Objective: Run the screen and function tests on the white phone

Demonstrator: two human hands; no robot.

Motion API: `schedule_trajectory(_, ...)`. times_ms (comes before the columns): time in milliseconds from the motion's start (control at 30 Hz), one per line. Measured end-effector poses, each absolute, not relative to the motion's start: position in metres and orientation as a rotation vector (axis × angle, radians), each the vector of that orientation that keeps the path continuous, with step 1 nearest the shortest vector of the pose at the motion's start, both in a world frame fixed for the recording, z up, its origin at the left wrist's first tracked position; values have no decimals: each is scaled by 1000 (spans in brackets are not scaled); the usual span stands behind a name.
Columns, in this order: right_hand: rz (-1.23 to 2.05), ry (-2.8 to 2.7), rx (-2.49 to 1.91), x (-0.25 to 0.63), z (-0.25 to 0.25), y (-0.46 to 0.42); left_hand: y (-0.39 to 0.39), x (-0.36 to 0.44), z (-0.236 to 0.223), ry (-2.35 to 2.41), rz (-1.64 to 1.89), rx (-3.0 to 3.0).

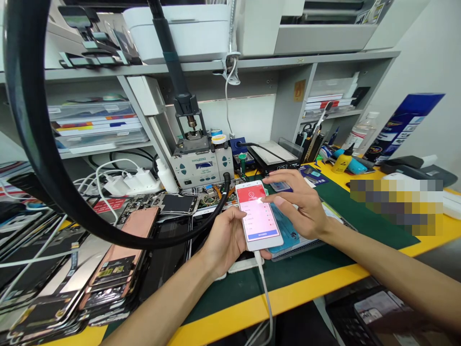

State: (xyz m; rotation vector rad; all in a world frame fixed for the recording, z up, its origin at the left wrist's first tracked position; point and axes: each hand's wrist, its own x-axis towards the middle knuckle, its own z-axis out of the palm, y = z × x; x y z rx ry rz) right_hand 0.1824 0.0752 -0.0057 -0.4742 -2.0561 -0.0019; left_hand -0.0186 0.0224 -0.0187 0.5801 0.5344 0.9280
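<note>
A white smartphone [260, 215] with a lit screen rests in my left hand [225, 240], thumb along its left edge and fingers underneath. The screen has a red band on top, a list in the middle and a blue bar at the bottom. A white charging cable [264, 281] runs from the phone's lower end down over the table edge. My right hand [302, 204] hovers at the phone's upper right, fingers apart, holding nothing; whether a fingertip touches the glass I cannot tell. Beneath it lies a blue plastic item [283, 226], partly covered.
A thick black hose [126, 238] arches across the left side toward a hot-air station [201, 166]. Stacked phone parts [122, 250] fill the left. Behind stand a grey shelf [288, 79], a yellow bottle [343, 160] and a blue can [403, 127]. A green mat [374, 211] covers the yellow bench.
</note>
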Motion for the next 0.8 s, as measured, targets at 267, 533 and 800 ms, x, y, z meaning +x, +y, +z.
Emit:
schedule_trajectory(267,9,-2052,-466,182,-6,75,20,-12,-12,727,944,612)
schedule_trajectory(533,28,-2027,-455,183,-7,74,20,-16,-16,584,930,594)
schedule_trajectory(800,671,-1821,-779,185,-10,75,22,-21,-11,517,974,569)
